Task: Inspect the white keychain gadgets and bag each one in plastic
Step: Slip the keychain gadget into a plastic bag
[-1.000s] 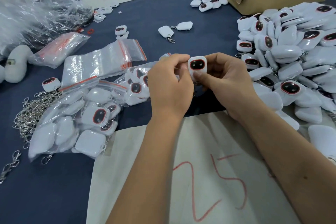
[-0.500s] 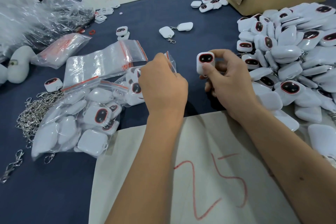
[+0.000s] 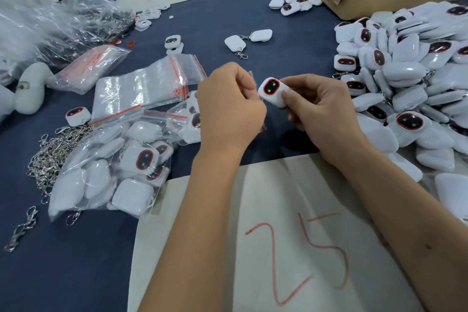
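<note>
From the head camera, over a dark blue table (image 3: 76,273), our right hand (image 3: 321,114) pinches a white keychain gadget (image 3: 273,92) between thumb and fingers, its red-rimmed dark face tilted toward us. Just beside it, our left hand (image 3: 228,111) curls around the edge of a small clear plastic bag (image 3: 250,76), mostly hidden behind the fingers. Unbagged gadgets (image 3: 410,71) heap up at right, bagged gadgets (image 3: 114,167) lie at left beside loose metal clasps (image 3: 48,159), and a sheet marked "25" (image 3: 291,248) lies under our forearms.
</note>
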The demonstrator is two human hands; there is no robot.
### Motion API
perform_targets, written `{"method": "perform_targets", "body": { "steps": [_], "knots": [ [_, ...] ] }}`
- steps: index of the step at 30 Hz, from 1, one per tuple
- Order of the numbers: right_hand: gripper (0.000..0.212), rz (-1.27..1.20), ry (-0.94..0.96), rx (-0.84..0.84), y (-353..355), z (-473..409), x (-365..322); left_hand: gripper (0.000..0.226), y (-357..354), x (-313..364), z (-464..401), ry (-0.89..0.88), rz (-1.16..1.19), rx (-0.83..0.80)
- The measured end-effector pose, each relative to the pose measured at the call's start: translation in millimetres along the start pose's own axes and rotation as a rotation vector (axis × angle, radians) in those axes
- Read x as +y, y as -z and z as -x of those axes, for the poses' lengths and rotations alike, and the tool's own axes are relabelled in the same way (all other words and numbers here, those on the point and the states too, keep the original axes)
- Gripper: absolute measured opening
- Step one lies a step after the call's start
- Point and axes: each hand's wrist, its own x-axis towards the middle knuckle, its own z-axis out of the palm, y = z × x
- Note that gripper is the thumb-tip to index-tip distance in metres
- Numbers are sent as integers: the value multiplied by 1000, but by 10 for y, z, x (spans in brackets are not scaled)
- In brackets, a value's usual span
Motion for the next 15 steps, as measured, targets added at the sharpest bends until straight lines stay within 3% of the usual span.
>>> {"method": "perform_targets", "body": {
  "steps": [10, 15],
  "knots": [
    [14, -60, 49, -103, -23, 52, -51, 14, 139, 188, -25, -190, -114, -156],
    [8, -141, 118, -119, -16, 65, -118, 15, 92, 223, 0, -164, 50, -70]
  ]
}}
